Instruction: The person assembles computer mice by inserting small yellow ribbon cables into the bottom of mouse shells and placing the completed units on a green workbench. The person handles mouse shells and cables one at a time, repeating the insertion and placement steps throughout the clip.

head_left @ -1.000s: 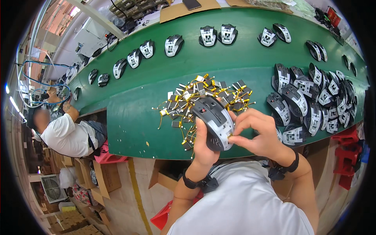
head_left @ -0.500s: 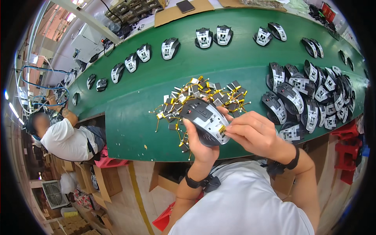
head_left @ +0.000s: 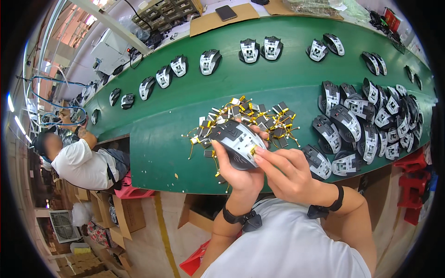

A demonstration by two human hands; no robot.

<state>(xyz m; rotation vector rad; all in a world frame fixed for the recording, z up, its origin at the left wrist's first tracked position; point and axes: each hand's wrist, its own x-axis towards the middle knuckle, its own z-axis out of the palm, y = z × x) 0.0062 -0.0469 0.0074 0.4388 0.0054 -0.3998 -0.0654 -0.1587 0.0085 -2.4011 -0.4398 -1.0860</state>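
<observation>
A black and silver computer mouse (head_left: 235,144) lies tilted across my left hand (head_left: 242,180), whose thumb and fingers wrap round its sides. In an opening near the mouse's right end, a small battery (head_left: 253,150) shows its yellow taped edge. My right hand (head_left: 291,178) pinches at that edge with thumb and index finger; the rest of the battery is hidden. Beneath and behind the mouse spreads a loose heap of dark batteries (head_left: 279,121) with yellow tape, thin wires and white connectors.
Several similar mice (head_left: 345,123) are crowded together on the right of the green table (head_left: 162,160). More mice (head_left: 211,61) stand in a spaced row along the raised green strip behind. A phone (head_left: 225,13) rests on cardboard at the back. Another person (head_left: 85,162) sits at the far left.
My right hand has shifted left and slightly down, its fingers still at the yellow edge. The mouse has turned a little in my left hand. The whole view has shifted slightly.
</observation>
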